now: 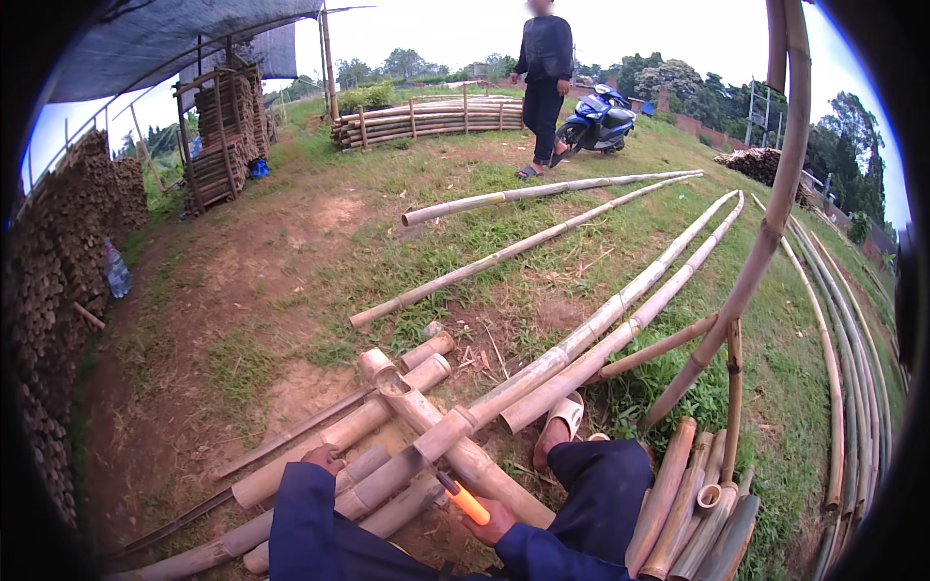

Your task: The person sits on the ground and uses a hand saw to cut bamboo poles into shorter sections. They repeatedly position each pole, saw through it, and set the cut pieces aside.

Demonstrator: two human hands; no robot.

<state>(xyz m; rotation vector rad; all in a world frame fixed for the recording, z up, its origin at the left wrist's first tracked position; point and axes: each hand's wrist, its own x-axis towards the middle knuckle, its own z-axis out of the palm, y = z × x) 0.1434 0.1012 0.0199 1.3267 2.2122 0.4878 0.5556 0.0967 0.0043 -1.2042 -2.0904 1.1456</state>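
A long bamboo pole (449, 432) lies across a thick bamboo crosspiece (489, 472) just in front of me. My right hand (496, 523) is closed around the orange handle of an orange-handled tool (470, 502); its dark far end is close to the pole, and its kind is hard to make out. At lower left, my left hand (324, 459) rests with curled fingers on the bamboo; my sleeve covers part of it. A cut bamboo length (291, 467) lies beside that hand. My sandalled foot (559, 431) is beyond the crosspiece, next to the poles.
A slanting bamboo post (746, 276) rises at right, above a pile of short bamboo pieces (693, 513). Long poles (513, 254) spread over the grass. Farther off, a person (544, 77) stands near a blue motor scooter (599, 121). Stacked bamboo (53, 281) lines the left side.
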